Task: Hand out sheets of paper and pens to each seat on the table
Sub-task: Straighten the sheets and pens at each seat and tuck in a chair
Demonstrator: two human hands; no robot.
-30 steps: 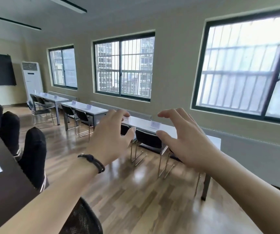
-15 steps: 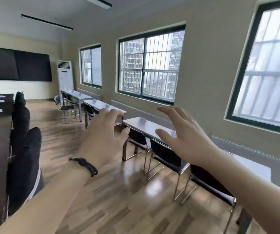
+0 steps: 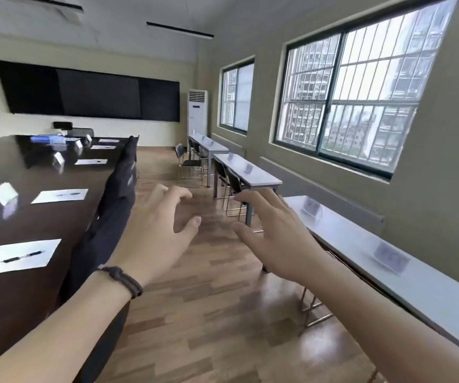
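Holding nothing: left hand (image 3: pixel 150 239) and right hand (image 3: pixel 275 233) both raised over the floor (image 3: pixel 209 313), apart from each other, fingers spread and loosely bent, empty.

Dark worktop (image 3: pixel 15 172) at left carries sheets along its near edge. Nearest sheet (image 3: pixel 15 257) has a pen (image 3: pixel 23 256) lying on it. Second sheet (image 3: pixel 59 196) also shows a dark mark, likely a pen; blurred. Farther sheets (image 3: pixel 91 162) too small to confirm pens. White name cards (image 3: pixel 4 191) stand inboard of the sheets. Black chairs (image 3: pixel 112 211) are pushed in along that edge.

Grey desks (image 3: pixel 374 244) at right, under the windows (image 3: pixel 347 103), carry only small cards; no paper or pens visible there.

Risks, as judged:
- No supply in hand. No paper stack in clear view; a blue blurred item (image 3: pixel 48 138) sits at the far end of the worktop, identity uncertain. If stock is not fetched, remaining seats go unserved.
- Far seats cannot be checked from here; a pen missing on a sheet could be overlooked.
- Pens lie loose on the paper; brushing a sheet or bumping a chair while passing could roll one off the glossy top.
- Unclear whether the grey desks count as seats; skipping them could leave the task incomplete.
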